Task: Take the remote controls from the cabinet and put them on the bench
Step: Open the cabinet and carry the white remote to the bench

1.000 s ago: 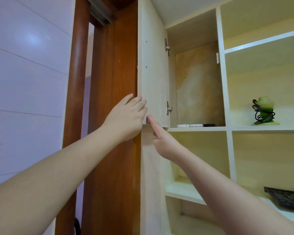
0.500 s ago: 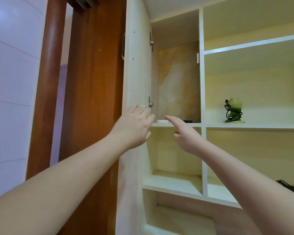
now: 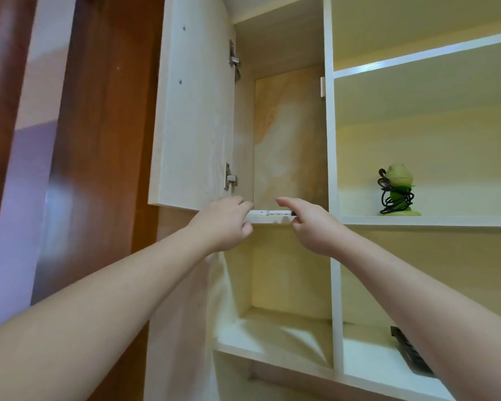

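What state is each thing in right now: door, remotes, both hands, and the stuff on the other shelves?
Cabinet door: swung open.
White remotes: lying flat, side by side at the shelf's front edge.
Dark remote: mostly hidden behind the right hand.
Left hand: fingers curled, reaching the left white remote; grip unclear.
Right hand: at the shelf edge, forefinger extended, holding nothing visible.
Green ornament: upright, wrapped in black cord.

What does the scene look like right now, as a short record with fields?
door: pale wooden cabinet door, swung open
shelf contents: two flat white remote controls side by side; a dark one mostly hidden behind the right hand
left hand: at the shelf edge, by the left white remote; grip unclear
right hand: reaching in, grip unclear
neighbouring shelf: green figurine wrapped in black cable
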### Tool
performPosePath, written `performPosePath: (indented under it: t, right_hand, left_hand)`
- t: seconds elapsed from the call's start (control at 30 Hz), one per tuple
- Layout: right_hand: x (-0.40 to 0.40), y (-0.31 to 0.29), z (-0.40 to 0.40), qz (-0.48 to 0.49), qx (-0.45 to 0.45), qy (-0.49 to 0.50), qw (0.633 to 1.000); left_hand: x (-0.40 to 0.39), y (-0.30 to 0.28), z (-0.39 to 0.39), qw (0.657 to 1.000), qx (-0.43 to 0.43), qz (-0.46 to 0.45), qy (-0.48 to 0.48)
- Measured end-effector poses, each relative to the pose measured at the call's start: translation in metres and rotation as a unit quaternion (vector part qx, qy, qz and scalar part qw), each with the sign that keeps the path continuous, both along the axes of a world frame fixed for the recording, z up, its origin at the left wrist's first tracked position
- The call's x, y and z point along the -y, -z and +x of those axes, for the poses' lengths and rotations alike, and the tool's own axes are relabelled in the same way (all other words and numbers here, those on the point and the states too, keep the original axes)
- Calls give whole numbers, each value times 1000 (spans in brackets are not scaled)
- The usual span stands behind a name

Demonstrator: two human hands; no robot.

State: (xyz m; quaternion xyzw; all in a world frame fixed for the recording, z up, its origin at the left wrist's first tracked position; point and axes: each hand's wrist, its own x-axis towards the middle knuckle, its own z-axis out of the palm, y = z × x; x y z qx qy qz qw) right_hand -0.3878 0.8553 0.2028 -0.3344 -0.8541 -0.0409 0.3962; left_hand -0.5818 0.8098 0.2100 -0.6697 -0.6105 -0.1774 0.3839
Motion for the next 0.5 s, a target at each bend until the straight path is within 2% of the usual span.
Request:
performPosePath:
  t: [0.1,0.23,0.4,0.5]
  right_hand:
    - [-17,-4,-4,-3,-10,-21,1000]
    - [-34,-18,-12,-2,-71,-51,996]
    - [-45,-39,-25,11,-21,-35,999]
    - [-51,-47,-31,6,-1,-19,1000]
  left_hand:
    - [-26,-10,1,1000,-5,22,-13]
    - [-51,-21,6,991,136,-14,-6]
    - [-68,-36,11,970,241,-38,-2]
    - [-73,-44,18,968,241,-64,-17]
